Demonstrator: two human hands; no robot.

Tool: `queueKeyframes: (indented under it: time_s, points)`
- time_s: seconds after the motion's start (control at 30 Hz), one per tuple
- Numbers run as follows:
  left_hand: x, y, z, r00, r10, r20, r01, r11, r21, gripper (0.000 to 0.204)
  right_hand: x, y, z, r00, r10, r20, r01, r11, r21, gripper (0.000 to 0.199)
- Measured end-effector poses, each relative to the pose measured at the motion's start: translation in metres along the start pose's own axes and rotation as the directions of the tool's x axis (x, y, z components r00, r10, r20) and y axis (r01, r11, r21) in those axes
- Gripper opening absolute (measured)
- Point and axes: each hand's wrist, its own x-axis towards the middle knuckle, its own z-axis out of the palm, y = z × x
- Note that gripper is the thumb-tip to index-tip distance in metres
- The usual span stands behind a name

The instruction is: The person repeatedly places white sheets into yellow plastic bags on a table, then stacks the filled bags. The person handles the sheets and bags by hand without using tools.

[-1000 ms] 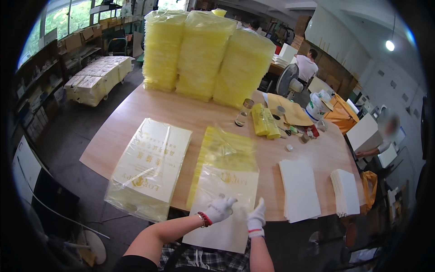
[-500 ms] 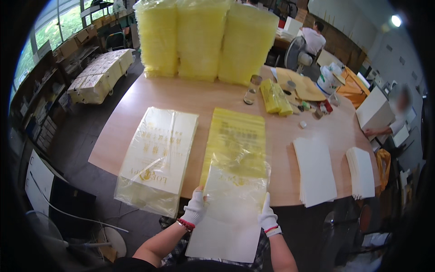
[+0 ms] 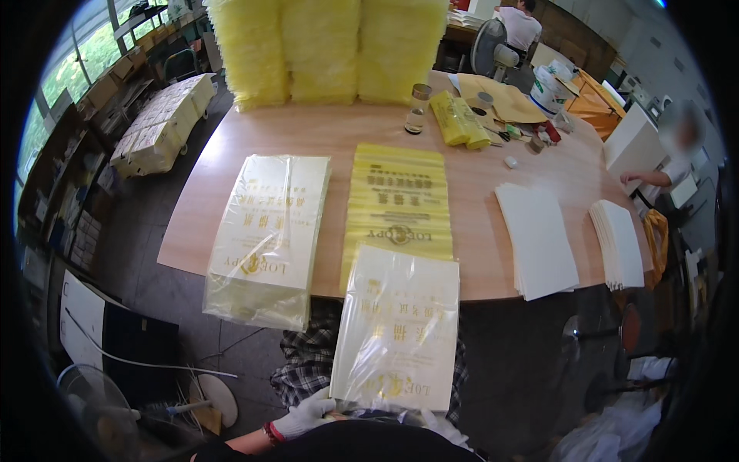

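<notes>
A clear plastic bag with yellow print [image 3: 400,323] fits around a stack of white paper, its far end on the table's front edge and its near end by my body. My left hand [image 3: 304,416], in a white glove, closes on the bag's near left corner. My gloved right hand [image 3: 445,428] grips the near right corner, partly hidden by my dark shirt. Beyond lies a pile of flat yellow printed bags [image 3: 400,192]. To the left lies a pile of filled paper packs [image 3: 269,223] in the same plastic.
Two stacks of white paper, a larger one [image 3: 535,242] and a smaller one [image 3: 617,245], lie right. Tall yellow bundles [image 3: 323,50] stand at the back, near a glass jar [image 3: 416,112] and yellow rolls [image 3: 459,121]. A co-worker [image 3: 662,165] is at far right; another person sits behind a fan [image 3: 489,48].
The bag has slid over the whole paper stack, covering its bare near part. Both hands have moved down toward my body with the bag's edge. The view has tilted slightly down.
</notes>
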Motion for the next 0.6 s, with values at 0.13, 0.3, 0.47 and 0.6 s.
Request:
queueKeyframes:
  time_s: [0.13,0.3,0.47,0.6]
  points:
    - [0.035,0.002,0.005,0.943,0.234,-0.236,-0.146,0.93,0.338,0.033,0.016,0.001,-0.013,0.983,-0.119,-0.14,0.113,0.992,-0.052,0.033]
    - [0.035,0.016,0.003,0.852,0.455,-0.26,-0.343,0.859,0.38,0.013,-0.02,0.009,-0.038,0.975,0.15,0.163,-0.191,0.944,0.271,0.041]
    - [0.076,0.048,0.029,0.756,0.627,-0.19,-0.49,0.733,0.472,0.009,0.036,0.034,-0.019,0.793,0.593,-0.139,-0.26,0.536,0.803,0.033]
    - [0.055,0.108,0.014,0.606,0.793,-0.056,-0.567,0.481,0.668,0.01,0.1,0.011,0.024,0.969,0.238,0.073,-0.061,-0.057,0.997,0.039]
